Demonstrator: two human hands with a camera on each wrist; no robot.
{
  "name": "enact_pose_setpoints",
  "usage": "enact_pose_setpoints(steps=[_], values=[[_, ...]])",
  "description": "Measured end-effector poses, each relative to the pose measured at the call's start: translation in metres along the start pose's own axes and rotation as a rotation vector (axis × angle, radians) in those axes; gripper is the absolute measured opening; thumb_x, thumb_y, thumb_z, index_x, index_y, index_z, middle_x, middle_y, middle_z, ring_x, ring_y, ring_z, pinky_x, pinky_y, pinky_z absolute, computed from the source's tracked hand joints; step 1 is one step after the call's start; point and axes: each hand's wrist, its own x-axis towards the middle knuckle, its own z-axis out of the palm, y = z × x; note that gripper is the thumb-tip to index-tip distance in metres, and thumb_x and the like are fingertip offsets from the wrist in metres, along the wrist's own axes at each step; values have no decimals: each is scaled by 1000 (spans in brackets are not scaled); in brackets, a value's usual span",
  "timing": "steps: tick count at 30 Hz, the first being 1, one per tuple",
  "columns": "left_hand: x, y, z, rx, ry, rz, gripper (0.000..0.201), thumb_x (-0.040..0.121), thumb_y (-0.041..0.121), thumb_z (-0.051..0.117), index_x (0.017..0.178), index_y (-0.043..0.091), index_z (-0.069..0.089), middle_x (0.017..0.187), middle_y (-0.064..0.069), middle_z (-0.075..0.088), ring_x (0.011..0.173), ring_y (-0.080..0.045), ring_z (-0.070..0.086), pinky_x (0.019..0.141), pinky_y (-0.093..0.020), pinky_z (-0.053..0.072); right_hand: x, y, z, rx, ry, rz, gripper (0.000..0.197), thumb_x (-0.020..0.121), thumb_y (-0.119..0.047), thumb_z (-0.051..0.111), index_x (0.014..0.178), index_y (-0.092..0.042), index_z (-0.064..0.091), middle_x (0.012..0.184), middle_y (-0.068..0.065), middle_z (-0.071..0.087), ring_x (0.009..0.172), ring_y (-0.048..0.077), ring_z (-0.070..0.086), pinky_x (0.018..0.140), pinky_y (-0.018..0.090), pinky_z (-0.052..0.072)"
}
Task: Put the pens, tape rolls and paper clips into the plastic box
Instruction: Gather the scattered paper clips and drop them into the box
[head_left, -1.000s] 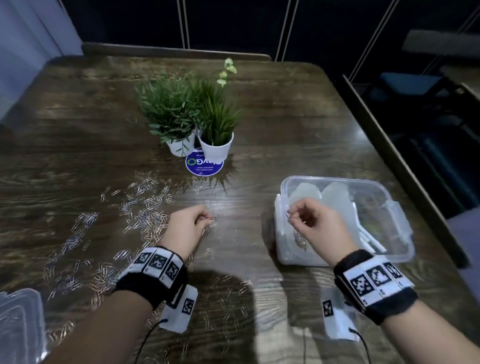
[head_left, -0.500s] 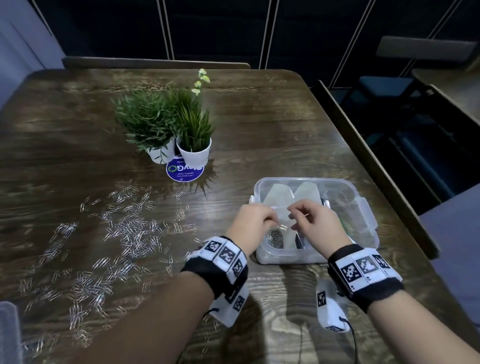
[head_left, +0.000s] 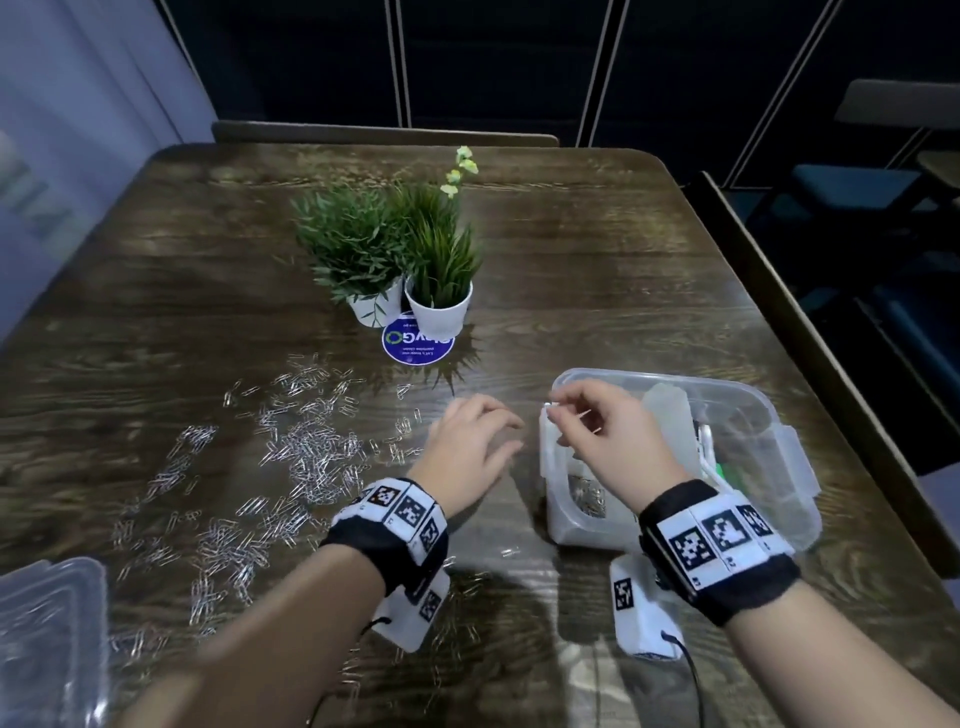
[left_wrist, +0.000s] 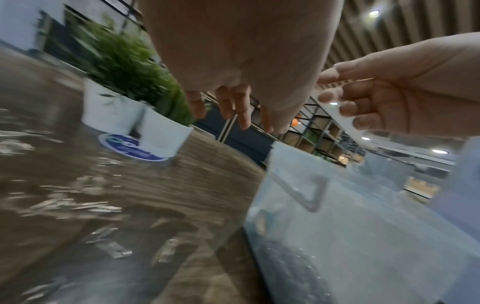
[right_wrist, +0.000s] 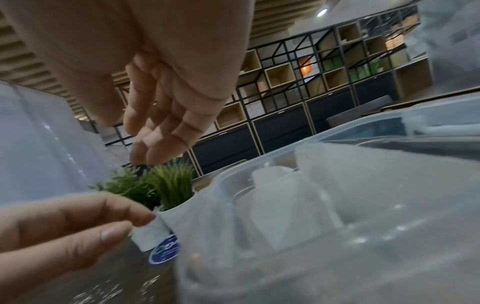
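The clear plastic box (head_left: 779, 431) stands at the right of the table and holds translucent tape rolls (head_left: 667, 410), white pens (head_left: 704, 441) and a heap of paper clips (head_left: 587, 493). Many loose paper clips (head_left: 311, 452) lie scattered over the table's left half. My left hand (head_left: 478, 441) hovers just left of the box, fingers spread and empty; the left wrist view shows these fingers (left_wrist: 233, 111) hanging straight. My right hand (head_left: 597, 426) is over the box's left end. Its fingers (right_wrist: 161, 133) hang loosely bent, and I see nothing in them.
Two small potted plants (head_left: 410, 270) in white pots stand on a blue round sticker (head_left: 418, 345) behind the clips. A clear plastic lid (head_left: 47, 639) lies at the near left corner. The table's right edge (head_left: 810, 364) runs close beside the box.
My left hand was over the box's left end half a second ago and has drawn back left, now beside the box and empty. My right hand stays over the box.
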Motion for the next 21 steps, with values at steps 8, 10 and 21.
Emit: enact_pose_setpoints(steps=[8, 10, 21], values=[[-52, -114, -34, 152, -118, -531, 43, 87, 49, 59, 126, 32, 52, 128, 6, 45, 123, -14, 40, 103, -36, 36, 28, -20, 94, -105, -290, -16, 23, 90, -23, 67, 111, -23, 59, 96, -7, 60, 89, 11, 59, 84, 18, 48], [-59, -138, -38, 137, -160, -624, 50, 84, 50, 63, 128, 34, 49, 132, 5, 41, 125, -15, 38, 103, -38, 35, 39, -12, 117, -228, -357, 2, 32, 90, -27, 67, 120, -22, 57, 106, -9, 57, 102, 10, 57, 91, 20, 44], [-41, -215, -28, 169, -186, -615, 61, 70, 42, 79, 126, 38, 54, 135, 10, 42, 126, -16, 38, 104, -45, 39, 107, 46, 227, -598, -664, 80, 105, 67, -44, 85, 152, -29, 25, 163, 9, 3, 150, 29, 2, 122, 42, 12]])
